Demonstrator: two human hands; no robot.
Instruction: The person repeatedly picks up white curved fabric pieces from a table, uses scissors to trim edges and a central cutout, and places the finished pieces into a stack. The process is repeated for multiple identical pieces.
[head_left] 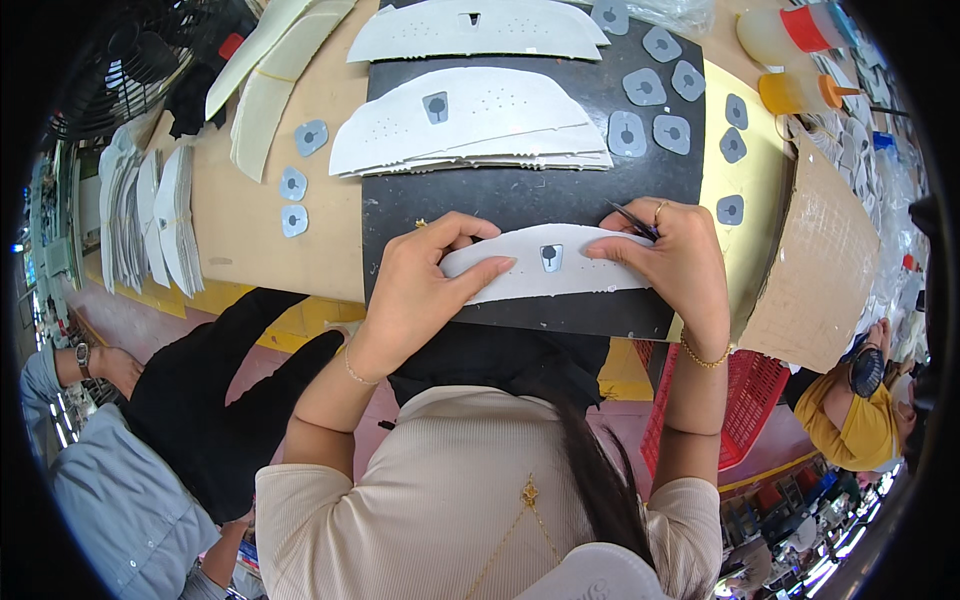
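A white curved shoe-upper piece (560,270) with a small grey patch (551,257) at its middle lies on a black mat (500,205). My left hand (425,285) presses flat on the piece's left end. On the right end rests my right hand (675,255), which also grips thin dark tweezers (630,218). A stack of similar white pieces (480,125) lies farther back on the mat, the top one bearing a grey patch.
Loose grey patches (650,100) lie scattered on the mat's right side, and a few more grey patches (295,185) on the tan table. White piece stacks (160,215) stand at the left. Orange-capped bottles (795,90) are at the back right. Another person sits at left, one at right.
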